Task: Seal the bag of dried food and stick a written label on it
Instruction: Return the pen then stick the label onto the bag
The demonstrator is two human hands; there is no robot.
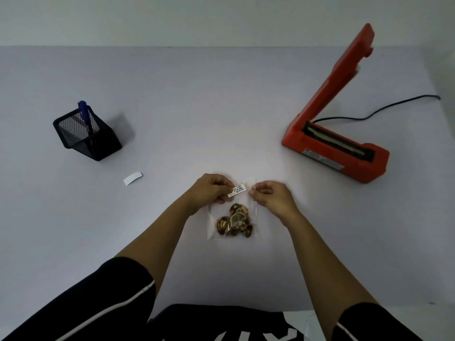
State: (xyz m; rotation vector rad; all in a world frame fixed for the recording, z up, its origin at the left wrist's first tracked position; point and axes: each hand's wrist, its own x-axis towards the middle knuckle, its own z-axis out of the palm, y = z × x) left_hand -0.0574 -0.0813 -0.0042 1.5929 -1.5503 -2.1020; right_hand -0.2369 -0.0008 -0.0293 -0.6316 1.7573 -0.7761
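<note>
A clear plastic bag (251, 210) with brown dried food (234, 221) in its lower half lies flat on the table in front of me. A small white written label (236, 190) sits tilted over the bag's upper part. My left hand (209, 189) pinches the label's left end. My right hand (270, 195) pinches the bag's upper right edge, fingers curled.
An orange heat sealer (337, 146) stands at the right with its arm raised and a black cable (384, 109) trailing off right. A black mesh pen holder (86, 135) with a blue pen (85, 116) is at the left. A white backing strip (133, 178) lies near it.
</note>
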